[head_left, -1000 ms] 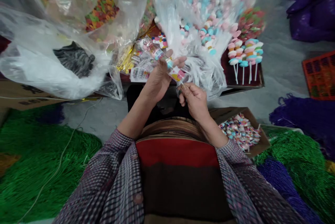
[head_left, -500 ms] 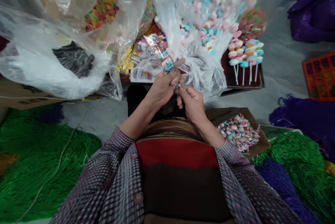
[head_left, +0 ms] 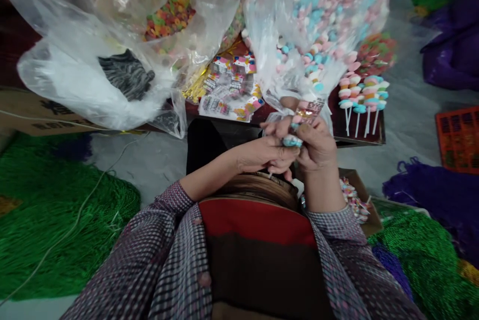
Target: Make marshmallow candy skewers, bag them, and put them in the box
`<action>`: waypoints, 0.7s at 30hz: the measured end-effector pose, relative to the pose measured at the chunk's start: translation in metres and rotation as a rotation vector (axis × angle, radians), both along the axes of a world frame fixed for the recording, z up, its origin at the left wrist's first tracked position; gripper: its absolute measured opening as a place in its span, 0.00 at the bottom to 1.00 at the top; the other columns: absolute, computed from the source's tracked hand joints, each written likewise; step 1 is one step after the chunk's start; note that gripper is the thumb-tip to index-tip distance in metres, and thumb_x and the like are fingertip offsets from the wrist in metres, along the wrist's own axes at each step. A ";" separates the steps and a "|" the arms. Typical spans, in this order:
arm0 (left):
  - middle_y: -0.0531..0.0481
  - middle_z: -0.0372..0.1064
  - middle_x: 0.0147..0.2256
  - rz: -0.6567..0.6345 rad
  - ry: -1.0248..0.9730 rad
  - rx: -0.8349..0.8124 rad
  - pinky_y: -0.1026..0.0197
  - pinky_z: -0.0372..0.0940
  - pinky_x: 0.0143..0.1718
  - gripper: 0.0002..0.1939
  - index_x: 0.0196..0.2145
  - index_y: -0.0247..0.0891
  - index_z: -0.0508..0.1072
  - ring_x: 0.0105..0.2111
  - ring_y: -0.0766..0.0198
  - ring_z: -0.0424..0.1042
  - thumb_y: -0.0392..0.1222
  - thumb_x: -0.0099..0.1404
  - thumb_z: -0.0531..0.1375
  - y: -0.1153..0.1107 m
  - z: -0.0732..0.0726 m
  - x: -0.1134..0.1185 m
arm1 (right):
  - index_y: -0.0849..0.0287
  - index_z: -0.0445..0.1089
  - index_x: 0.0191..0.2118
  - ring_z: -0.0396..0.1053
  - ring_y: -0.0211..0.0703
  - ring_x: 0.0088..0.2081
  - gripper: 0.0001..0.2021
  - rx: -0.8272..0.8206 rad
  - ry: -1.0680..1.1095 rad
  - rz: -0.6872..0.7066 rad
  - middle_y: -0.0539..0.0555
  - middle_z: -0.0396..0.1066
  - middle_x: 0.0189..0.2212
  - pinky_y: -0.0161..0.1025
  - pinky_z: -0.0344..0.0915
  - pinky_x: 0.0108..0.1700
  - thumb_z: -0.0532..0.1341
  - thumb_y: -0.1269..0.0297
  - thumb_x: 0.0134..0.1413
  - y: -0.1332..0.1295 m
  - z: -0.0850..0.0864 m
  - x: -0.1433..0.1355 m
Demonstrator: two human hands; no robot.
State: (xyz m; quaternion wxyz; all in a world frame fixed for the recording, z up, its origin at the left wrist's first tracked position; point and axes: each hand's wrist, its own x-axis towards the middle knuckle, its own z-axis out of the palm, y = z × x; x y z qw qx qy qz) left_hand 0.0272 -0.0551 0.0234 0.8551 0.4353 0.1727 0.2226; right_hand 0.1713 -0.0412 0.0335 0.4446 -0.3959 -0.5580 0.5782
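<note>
A marshmallow skewer [head_left: 292, 141] in a clear printed wrapper is held between both hands above the table's front edge. My left hand [head_left: 264, 154] is closed around its lower part, and a short end of white stick shows below the fingers. My right hand [head_left: 319, 146] grips the skewer from the right, its thumb near the printed top of the wrapper. Fingers cover much of the candy. Printed wrappers [head_left: 228, 95] lie on the table left of the hands, beside gold twist ties [head_left: 196, 85]. Several bare marshmallow skewers [head_left: 362, 93] rest at the table's right end.
Clear bags of marshmallows [head_left: 337, 5] and ring gummies [head_left: 172, 13] cover the back. A plastic bag with a dark bundle [head_left: 127, 74] lies left. Below right stands a carton [head_left: 361, 180] of wrapped candy. Green strands [head_left: 67, 220] and an orange crate [head_left: 458, 138] flank me.
Both hands have moved right and slightly down with the wrapped skewer. My right hand has shifted from the stick end up to the wrapped candy. The view has shifted a little.
</note>
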 end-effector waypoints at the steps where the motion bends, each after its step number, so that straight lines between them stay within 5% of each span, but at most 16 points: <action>1: 0.60 0.53 0.17 0.076 0.150 0.134 0.57 0.73 0.35 0.21 0.24 0.41 0.61 0.18 0.70 0.58 0.50 0.73 0.56 0.003 -0.002 -0.001 | 0.48 0.73 0.43 0.80 0.52 0.40 0.24 0.030 0.012 -0.071 0.54 0.78 0.31 0.52 0.79 0.40 0.65 0.34 0.52 0.000 -0.004 -0.006; 4: 0.54 0.65 0.24 0.334 0.675 0.545 0.54 0.72 0.42 0.12 0.33 0.39 0.68 0.28 0.62 0.71 0.48 0.73 0.57 0.012 -0.006 -0.006 | 0.47 0.70 0.42 0.80 0.48 0.37 0.18 0.103 0.009 -0.352 0.49 0.77 0.29 0.51 0.79 0.45 0.70 0.43 0.54 0.001 -0.014 -0.019; 6: 0.52 0.67 0.27 0.388 0.776 0.625 0.52 0.70 0.44 0.10 0.38 0.38 0.69 0.31 0.60 0.73 0.47 0.72 0.57 0.014 -0.008 -0.010 | 0.47 0.70 0.43 0.80 0.48 0.39 0.18 0.104 -0.010 -0.418 0.49 0.78 0.31 0.50 0.79 0.47 0.72 0.45 0.53 0.003 -0.013 -0.019; 11: 0.64 0.47 0.17 0.059 0.041 0.088 0.60 0.68 0.28 0.27 0.28 0.41 0.62 0.15 0.74 0.51 0.67 0.67 0.59 0.007 -0.007 -0.023 | 0.49 0.74 0.47 0.80 0.54 0.48 0.27 -0.050 0.123 0.017 0.54 0.80 0.38 0.51 0.80 0.44 0.74 0.40 0.45 0.005 0.013 -0.001; 14: 0.66 0.47 0.17 0.024 -0.147 -0.049 0.61 0.67 0.25 0.29 0.27 0.41 0.62 0.14 0.76 0.48 0.69 0.61 0.64 0.006 -0.006 -0.026 | 0.50 0.75 0.42 0.80 0.50 0.44 0.20 -0.035 0.166 0.019 0.52 0.79 0.34 0.47 0.79 0.41 0.76 0.47 0.47 0.009 0.019 0.001; 17: 0.62 0.52 0.19 0.332 0.058 0.120 0.62 0.63 0.26 0.21 0.30 0.41 0.65 0.17 0.72 0.53 0.59 0.67 0.63 0.012 -0.006 -0.026 | 0.49 0.73 0.39 0.78 0.46 0.40 0.18 0.065 0.056 -0.196 0.50 0.77 0.34 0.45 0.78 0.40 0.75 0.47 0.48 0.017 0.008 -0.007; 21: 0.57 0.56 0.23 0.792 0.580 0.574 0.62 0.56 0.29 0.13 0.28 0.42 0.63 0.23 0.66 0.56 0.39 0.67 0.64 0.021 -0.010 -0.027 | 0.48 0.72 0.41 0.75 0.45 0.39 0.21 0.175 -0.084 -0.391 0.49 0.73 0.34 0.43 0.75 0.37 0.75 0.44 0.47 0.031 -0.013 -0.023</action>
